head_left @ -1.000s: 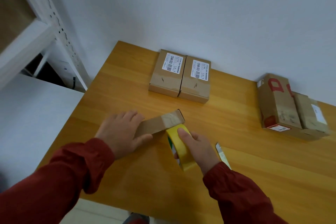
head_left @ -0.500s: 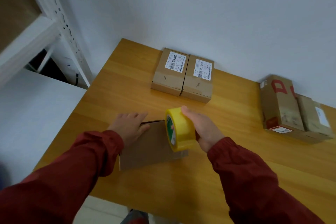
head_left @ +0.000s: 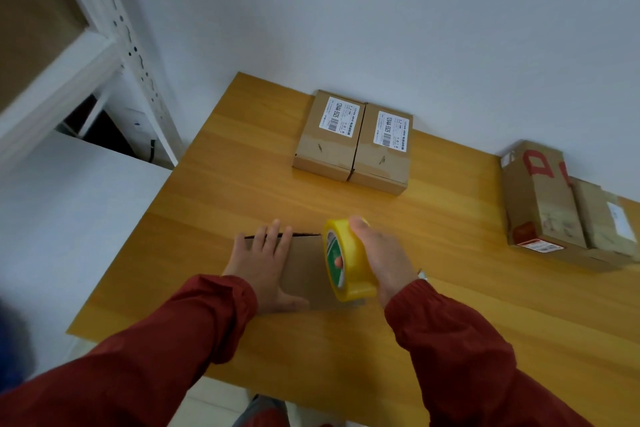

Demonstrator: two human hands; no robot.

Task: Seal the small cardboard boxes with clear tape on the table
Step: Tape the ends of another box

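A small plain cardboard box point(head_left: 304, 270) lies flat on the wooden table point(head_left: 242, 191) near its front edge. My left hand point(head_left: 265, 265) rests flat on the box's left half, fingers straight and reaching its far edge. My right hand point(head_left: 382, 262) grips a yellow roll of tape point(head_left: 348, 263), held upright on edge over the box's right side. The box's right end is hidden behind the roll and hand.
Two labelled cardboard boxes point(head_left: 353, 139) sit side by side at the back of the table. Larger boxes point(head_left: 554, 204) stand at the right against the white wall. A white metal shelf point(head_left: 114, 55) rises to the left of the table.
The box went from tilted on its edge to lying flat. My left hand now presses on its top. My right hand lifted the tape roll from the table up over the box.
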